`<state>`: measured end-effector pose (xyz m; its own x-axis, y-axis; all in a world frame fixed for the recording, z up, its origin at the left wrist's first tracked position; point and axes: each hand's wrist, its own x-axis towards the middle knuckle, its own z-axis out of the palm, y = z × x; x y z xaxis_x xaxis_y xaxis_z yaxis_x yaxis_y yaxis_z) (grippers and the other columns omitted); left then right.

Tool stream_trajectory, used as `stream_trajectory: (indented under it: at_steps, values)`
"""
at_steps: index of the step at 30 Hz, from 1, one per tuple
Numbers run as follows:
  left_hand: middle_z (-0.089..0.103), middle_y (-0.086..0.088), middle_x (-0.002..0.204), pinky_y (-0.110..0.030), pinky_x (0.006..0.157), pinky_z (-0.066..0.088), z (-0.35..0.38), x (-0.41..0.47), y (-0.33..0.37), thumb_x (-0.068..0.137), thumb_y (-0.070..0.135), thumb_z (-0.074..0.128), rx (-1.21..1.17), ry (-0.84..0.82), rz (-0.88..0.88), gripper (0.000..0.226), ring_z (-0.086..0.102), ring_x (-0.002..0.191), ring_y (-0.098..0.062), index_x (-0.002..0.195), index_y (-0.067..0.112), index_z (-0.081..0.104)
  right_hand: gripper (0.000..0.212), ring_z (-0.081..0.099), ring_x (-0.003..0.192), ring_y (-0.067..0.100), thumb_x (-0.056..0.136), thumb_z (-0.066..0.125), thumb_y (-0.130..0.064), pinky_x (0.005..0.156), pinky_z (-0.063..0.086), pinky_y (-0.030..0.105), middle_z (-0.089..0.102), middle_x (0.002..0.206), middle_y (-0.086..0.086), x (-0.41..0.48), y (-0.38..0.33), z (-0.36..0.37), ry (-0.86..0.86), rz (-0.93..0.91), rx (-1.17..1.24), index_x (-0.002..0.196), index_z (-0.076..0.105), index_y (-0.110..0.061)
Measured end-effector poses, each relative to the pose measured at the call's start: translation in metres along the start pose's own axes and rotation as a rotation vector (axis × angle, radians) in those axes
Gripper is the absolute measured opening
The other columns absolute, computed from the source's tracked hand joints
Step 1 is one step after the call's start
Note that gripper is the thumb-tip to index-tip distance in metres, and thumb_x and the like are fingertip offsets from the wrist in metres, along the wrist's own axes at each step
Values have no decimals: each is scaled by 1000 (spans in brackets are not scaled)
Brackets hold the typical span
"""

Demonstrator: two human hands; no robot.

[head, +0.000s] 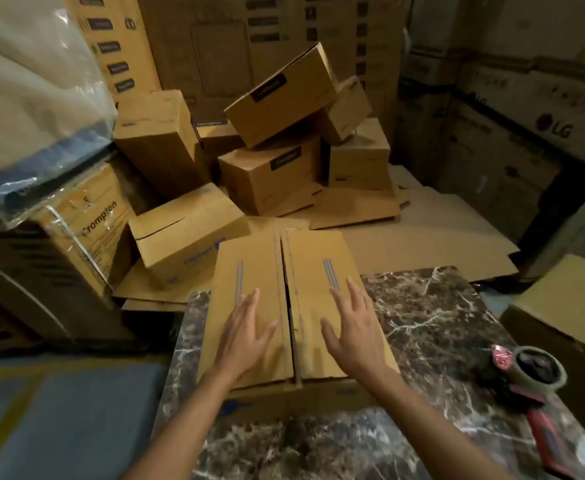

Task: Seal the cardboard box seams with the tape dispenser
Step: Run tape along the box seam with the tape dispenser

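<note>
A brown cardboard box [270, 268] lies on the dark marble table [433, 323], its two top flaps folded down with an untaped gap running along the middle. My left hand [246, 336] rests flat on the left flap, fingers spread. My right hand [353, 327] lies flat on the right flap, fingers apart too. Neither hand holds anything. The red tape dispenser [526, 382], with a roll of clear tape, lies on the table's right side, well apart from both hands.
Several closed cardboard boxes [273, 98] are piled on the floor behind the table, on flattened cardboard sheets [422, 237]. A plastic-wrapped Crompton carton [86, 233] stands at left. Large LG cartons [526, 133] line the right wall. Another box [568, 299] sits right of the table.
</note>
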<state>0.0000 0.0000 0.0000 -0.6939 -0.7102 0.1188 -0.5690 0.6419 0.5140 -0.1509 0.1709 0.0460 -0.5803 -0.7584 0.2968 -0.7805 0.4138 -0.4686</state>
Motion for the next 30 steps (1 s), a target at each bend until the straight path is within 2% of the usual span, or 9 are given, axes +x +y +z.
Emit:
stream_trajectory:
  at_steps: [2, 5, 7, 12, 18, 21, 23, 27, 30]
  values:
    - [6, 6, 163, -38, 120, 15, 14, -4, -11, 91, 68, 35, -47, -119, -93, 81, 4, 149, -14, 154, 30, -1, 64, 4, 151, 32, 94, 41, -48, 119, 21, 52, 5, 164, 11, -9, 2, 21, -181, 65, -103, 151, 27, -23]
    - [-4, 3, 164, -35, 119, -3, 42, -16, -21, 85, 79, 16, 155, -179, -88, 87, -8, 149, -12, 155, 28, 1, 75, -11, 150, 33, 95, 21, -65, 120, 4, 55, -10, 164, 11, -31, 22, 52, -374, 163, -201, 156, 8, -24]
    - [-10, -3, 162, -38, 119, -7, 49, -21, -10, 80, 82, 2, 272, -184, -50, 94, -13, 149, -18, 155, 26, 0, 83, -12, 150, 33, 90, 3, -70, 121, -1, 54, -10, 164, 14, -40, 39, 61, -400, 145, -282, 157, 4, -21]
    - [-18, -13, 160, -45, 120, -9, 61, -39, 26, 78, 79, -11, 341, -197, -102, 95, -19, 147, -27, 155, 22, -7, 96, -6, 152, 29, 80, -14, -76, 122, 0, 49, -3, 165, 10, -38, 72, 53, -400, 56, -333, 157, 9, -23]
    - [-26, -16, 156, -53, 119, -8, 87, -45, 64, 81, 75, -12, 358, -211, -176, 93, -23, 145, -31, 153, 15, -14, 79, -9, 152, 25, 90, 8, -72, 120, -2, 56, -4, 165, 5, -34, 114, 29, -427, -10, -343, 156, 10, -28]
    - [-23, -12, 159, -53, 119, -8, 94, -39, 81, 86, 75, -4, 295, -163, 1, 90, -24, 146, -26, 155, 17, -8, 78, -12, 151, 28, 90, 4, -71, 115, -5, 65, -4, 165, 6, -35, 124, 23, -394, 44, -334, 156, 12, -29]
    - [-16, -8, 162, -50, 118, -8, 97, -26, 97, 89, 73, 7, 246, -136, 158, 84, -21, 147, -21, 156, 20, 2, 79, -11, 151, 27, 91, 3, -70, 115, -5, 63, 0, 165, 6, -42, 132, 17, -332, 127, -278, 156, 14, -28]
    - [-3, -6, 163, -49, 119, -5, 110, 16, 148, 91, 71, 18, 286, -200, 333, 82, -12, 149, -19, 155, 22, 11, 69, 9, 151, 25, 96, 25, -61, 120, 17, 53, 16, 164, 6, -59, 170, -4, -156, 403, -42, 154, 25, -23]
    - [-2, -7, 163, -46, 119, -3, 128, 44, 186, 94, 64, 30, 290, -273, 356, 76, -9, 150, -21, 155, 21, 12, 60, 30, 141, 30, 96, 46, -47, 111, 36, 49, 36, 154, 9, -74, 215, -23, -63, 591, -8, 147, 35, -18]
